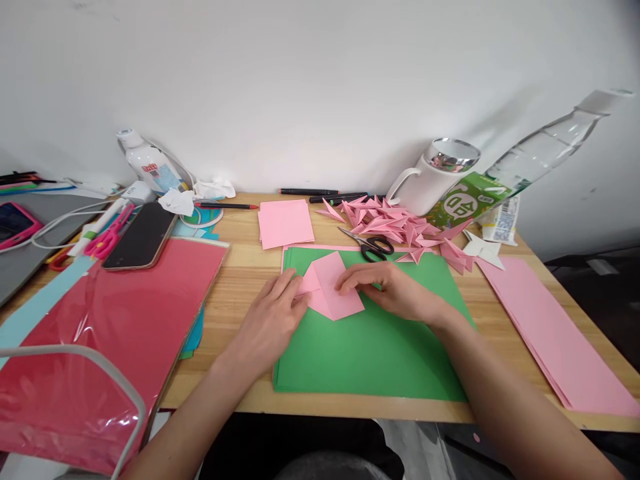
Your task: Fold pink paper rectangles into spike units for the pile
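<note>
A pink sheet of folding paper (340,303) lies partly folded on a stack of green paper (370,360), with creases and a raised flap at its left. My left hand (275,317) grips that left part between thumb and fingers. From the other side, my right hand (385,287) has its curled fingertips pressed on the paper's right half; its thumb is mostly hidden. Just behind the sheet rest black-handled scissors (373,247). Square pink sheets (286,223) are piled to the back left of my hands.
Folded pink paper pieces (385,220) are heaped near a white mug (430,177). A clear bottle (550,150) leans at the right, above long pink strips (555,340). On the left are a phone (143,237), pink scissors (111,233) and a red paper pack (120,313).
</note>
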{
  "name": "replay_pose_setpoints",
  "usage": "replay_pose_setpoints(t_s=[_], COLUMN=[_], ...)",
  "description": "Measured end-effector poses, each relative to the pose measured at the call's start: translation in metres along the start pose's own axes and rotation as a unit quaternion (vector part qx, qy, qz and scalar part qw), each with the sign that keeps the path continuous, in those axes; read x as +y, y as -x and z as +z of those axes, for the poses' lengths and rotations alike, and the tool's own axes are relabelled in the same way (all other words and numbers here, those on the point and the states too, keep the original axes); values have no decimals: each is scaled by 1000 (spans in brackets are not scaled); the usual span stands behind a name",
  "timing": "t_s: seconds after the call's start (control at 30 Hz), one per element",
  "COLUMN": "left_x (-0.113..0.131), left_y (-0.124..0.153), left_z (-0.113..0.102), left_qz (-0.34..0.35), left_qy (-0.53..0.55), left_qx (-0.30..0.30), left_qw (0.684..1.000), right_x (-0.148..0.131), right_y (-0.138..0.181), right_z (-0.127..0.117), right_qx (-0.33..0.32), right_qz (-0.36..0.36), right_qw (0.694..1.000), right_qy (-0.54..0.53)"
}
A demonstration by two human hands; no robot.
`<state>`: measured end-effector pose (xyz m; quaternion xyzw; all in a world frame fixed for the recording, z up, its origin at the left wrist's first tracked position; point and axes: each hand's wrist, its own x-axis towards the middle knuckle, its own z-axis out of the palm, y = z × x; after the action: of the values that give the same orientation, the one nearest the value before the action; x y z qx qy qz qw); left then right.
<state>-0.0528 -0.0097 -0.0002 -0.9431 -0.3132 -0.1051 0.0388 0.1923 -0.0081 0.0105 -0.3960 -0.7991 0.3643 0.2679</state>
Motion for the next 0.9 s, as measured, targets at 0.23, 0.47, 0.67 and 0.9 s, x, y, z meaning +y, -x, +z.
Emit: replay_pose_setpoints(t_s=[0.23,0.47,0.67,0.9], left_x=[-3,0,0,-9], left_y=[-6,-14,-11,-10], left_z=[6,9,16,25], left_qz=[-59,-56,-37,-30], left_qy=[6,140,212,308], left_qx=[22,15,60,98], left_qw=[998,988,975,946], right_x=[-6,-7,-7,-5], right_y=[0,0,-2,-2], right_z=[2,10,17,26], right_qx=[-51,-76,-60,-6], right_qz=[11,-22,-16,67], right_qw=[999,996,997,994], right_qy=[-5,39,44,84])
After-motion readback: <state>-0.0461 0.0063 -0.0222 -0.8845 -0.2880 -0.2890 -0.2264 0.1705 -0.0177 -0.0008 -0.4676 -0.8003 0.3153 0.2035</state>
